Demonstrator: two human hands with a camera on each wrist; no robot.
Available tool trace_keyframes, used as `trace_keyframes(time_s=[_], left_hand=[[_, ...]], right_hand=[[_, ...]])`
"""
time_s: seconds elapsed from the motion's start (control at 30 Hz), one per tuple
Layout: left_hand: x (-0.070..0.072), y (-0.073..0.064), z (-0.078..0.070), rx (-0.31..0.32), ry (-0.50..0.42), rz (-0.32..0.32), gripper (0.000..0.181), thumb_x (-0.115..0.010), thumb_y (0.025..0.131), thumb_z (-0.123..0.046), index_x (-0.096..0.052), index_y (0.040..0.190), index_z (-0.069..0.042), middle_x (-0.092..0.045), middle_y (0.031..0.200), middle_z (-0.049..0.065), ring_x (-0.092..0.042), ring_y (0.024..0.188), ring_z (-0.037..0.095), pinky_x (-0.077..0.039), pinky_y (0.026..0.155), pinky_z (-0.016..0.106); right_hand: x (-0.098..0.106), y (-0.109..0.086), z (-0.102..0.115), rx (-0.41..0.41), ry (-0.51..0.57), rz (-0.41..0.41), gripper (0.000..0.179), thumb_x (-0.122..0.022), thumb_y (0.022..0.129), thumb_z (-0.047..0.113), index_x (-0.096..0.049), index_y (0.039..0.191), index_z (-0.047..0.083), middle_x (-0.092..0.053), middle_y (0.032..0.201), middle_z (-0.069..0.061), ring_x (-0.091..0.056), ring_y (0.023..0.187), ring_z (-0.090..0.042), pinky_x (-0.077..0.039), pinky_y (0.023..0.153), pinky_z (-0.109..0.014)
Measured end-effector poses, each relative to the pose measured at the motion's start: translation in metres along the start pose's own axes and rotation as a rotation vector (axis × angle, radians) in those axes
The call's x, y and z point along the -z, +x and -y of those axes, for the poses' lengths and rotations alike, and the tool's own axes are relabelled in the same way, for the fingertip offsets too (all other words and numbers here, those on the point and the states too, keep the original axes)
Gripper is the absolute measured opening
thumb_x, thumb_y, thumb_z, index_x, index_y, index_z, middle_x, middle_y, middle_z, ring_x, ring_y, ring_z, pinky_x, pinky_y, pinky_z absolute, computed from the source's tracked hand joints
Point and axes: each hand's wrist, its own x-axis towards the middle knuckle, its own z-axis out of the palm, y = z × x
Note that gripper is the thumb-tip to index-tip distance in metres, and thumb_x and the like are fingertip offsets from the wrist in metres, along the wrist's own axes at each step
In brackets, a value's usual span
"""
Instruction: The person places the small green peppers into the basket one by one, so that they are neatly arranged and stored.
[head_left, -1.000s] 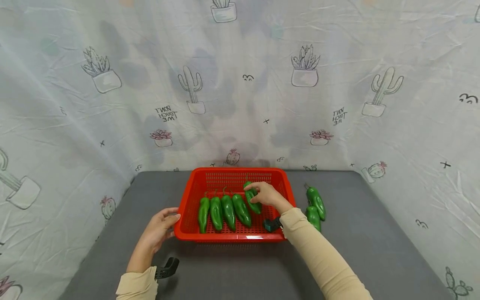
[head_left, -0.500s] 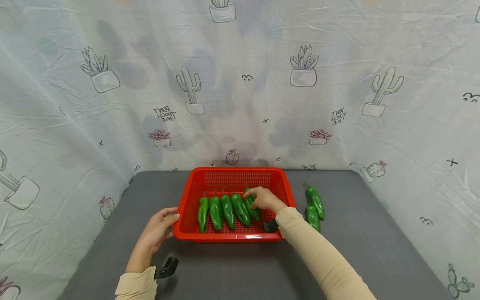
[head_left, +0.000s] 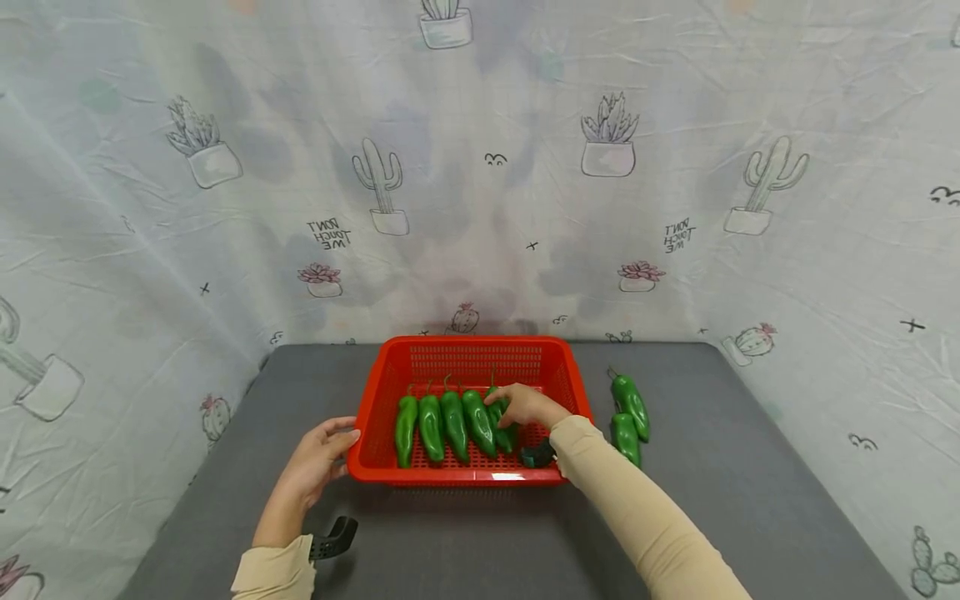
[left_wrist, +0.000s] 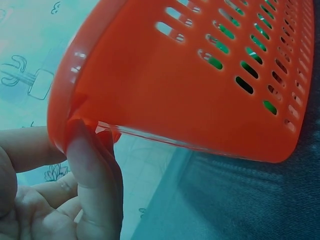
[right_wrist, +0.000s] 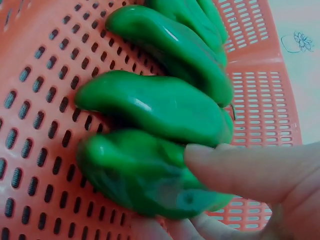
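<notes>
A red perforated plastic basket (head_left: 465, 476) stands on the grey table, with several long green peppers lying side by side in it, stems to the back. My left hand (head_left: 315, 462) pinches the basket's left rim near the front corner; the left wrist view shows the thumb (left_wrist: 92, 175) on the outer side of the rim. Inside the basket, my right hand (head_left: 531, 406) holds the rightmost green pepper (right_wrist: 140, 172). Its thumb lies over the top and the other fingers reach underneath. This pepper lies close alongside the neighbouring pepper (right_wrist: 155, 105).
Two more green peppers (head_left: 630, 402) lie on the grey table (head_left: 712, 467) to the right of the basket. Behind the table hangs a pale curtain (head_left: 480, 192) printed with cacti. A black band (head_left: 333, 537) sits at the left wrist.
My right hand has lowered the pepper and shifted it left and toward me, against the row in the basket. The left hand has stayed at the rim.
</notes>
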Motion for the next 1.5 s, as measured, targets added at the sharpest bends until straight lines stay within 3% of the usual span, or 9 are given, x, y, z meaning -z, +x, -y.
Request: trace_keyframes(time_s=[0.13, 0.3, 0.37, 0.47, 0.57, 0.63, 0.73, 1.03, 1.5], left_hand=[[-0.001, 0.0, 0.0, -0.001, 0.005, -0.003, 0.049, -0.052, 0.098, -0.019, -0.035, 0.138, 0.004, -0.064, 0.113, 0.01, -0.064, 0.084, 0.011, -0.053, 0.065, 0.026], [-0.001, 0.001, 0.001, -0.001, 0.007, -0.005, 0.049, -0.051, 0.099, -0.019, -0.034, 0.139, 0.004, -0.063, 0.114, 0.012, -0.064, 0.085, 0.012, -0.053, 0.065, 0.026], [0.0, 0.001, 0.002, -0.002, 0.012, -0.002, 0.05, -0.052, 0.098, -0.019, -0.034, 0.139, 0.004, -0.063, 0.115, 0.012, -0.064, 0.086, 0.013, -0.053, 0.065, 0.027], [0.0, 0.001, 0.003, -0.001, 0.015, -0.005, 0.049, -0.052, 0.098, -0.019, -0.035, 0.138, 0.004, -0.063, 0.115, 0.013, -0.064, 0.086, 0.013, -0.053, 0.066, 0.027], [0.0, 0.001, 0.004, -0.002, 0.02, -0.009, 0.049, -0.052, 0.098, -0.019, -0.035, 0.138, 0.004, -0.063, 0.115, 0.013, -0.064, 0.086, 0.013, -0.053, 0.066, 0.027], [0.0, 0.001, 0.004, -0.007, 0.02, -0.009, 0.049, -0.052, 0.098, -0.019, -0.035, 0.138, 0.004, -0.063, 0.114, 0.013, -0.064, 0.086, 0.013, -0.053, 0.066, 0.027], [0.0, 0.0, 0.004, -0.013, 0.018, -0.008, 0.049, -0.052, 0.098, -0.019, -0.036, 0.137, 0.005, -0.063, 0.114, 0.014, -0.064, 0.085, 0.012, -0.053, 0.066, 0.027], [0.0, -0.002, 0.004, -0.006, 0.017, -0.006, 0.049, -0.052, 0.098, -0.019, -0.035, 0.138, 0.004, -0.063, 0.116, 0.014, -0.064, 0.085, 0.011, -0.053, 0.067, 0.027], [0.001, 0.002, 0.0, 0.007, 0.013, -0.008, 0.048, -0.052, 0.098, -0.018, -0.035, 0.138, 0.004, -0.063, 0.113, 0.011, -0.063, 0.083, 0.009, -0.053, 0.066, 0.026]], right_hand=[[0.001, 0.0, -0.002, 0.001, 0.02, 0.027, 0.045, -0.069, 0.083, 0.005, -0.063, 0.125, 0.021, -0.042, 0.146, -0.012, -0.053, 0.077, -0.012, -0.045, 0.059, -0.029], [0.0, 0.004, -0.003, -0.014, 0.079, 0.008, 0.047, -0.068, 0.085, 0.005, -0.06, 0.129, 0.02, -0.05, 0.139, -0.01, -0.038, 0.054, -0.01, -0.042, 0.055, -0.03], [0.0, 0.004, -0.002, -0.018, 0.083, -0.003, 0.049, -0.067, 0.086, 0.006, -0.058, 0.131, 0.02, -0.06, 0.123, -0.014, -0.026, 0.046, -0.011, -0.039, 0.052, -0.03], [-0.001, 0.004, -0.003, -0.012, 0.066, -0.017, 0.049, -0.068, 0.085, 0.008, -0.057, 0.132, 0.02, -0.065, 0.106, -0.014, -0.028, 0.046, -0.011, -0.037, 0.052, -0.029], [0.0, 0.003, -0.004, 0.002, 0.05, -0.043, 0.048, -0.068, 0.085, 0.01, -0.058, 0.131, 0.019, -0.063, 0.117, -0.011, -0.047, 0.061, -0.012, -0.045, 0.061, -0.032], [0.002, 0.003, -0.004, 0.014, 0.047, -0.07, 0.048, -0.069, 0.084, 0.012, -0.059, 0.131, 0.018, -0.055, 0.133, -0.008, -0.059, 0.086, -0.018, -0.05, 0.073, -0.037], [0.005, 0.001, -0.003, 0.029, 0.078, -0.109, 0.047, -0.069, 0.085, 0.012, -0.058, 0.131, 0.014, -0.048, 0.141, -0.012, -0.052, 0.12, -0.029, -0.048, 0.088, -0.044], [0.03, -0.012, -0.002, 0.113, 0.332, -0.194, 0.046, -0.064, 0.09, 0.012, -0.053, 0.134, 0.01, -0.047, 0.137, -0.023, -0.052, 0.119, -0.036, -0.046, 0.093, -0.05], [0.084, -0.066, -0.031, 0.296, 0.416, -0.415, 0.052, -0.06, 0.094, 0.018, -0.042, 0.142, 0.009, -0.042, 0.142, -0.022, -0.045, 0.127, -0.039, -0.039, 0.101, -0.053]])
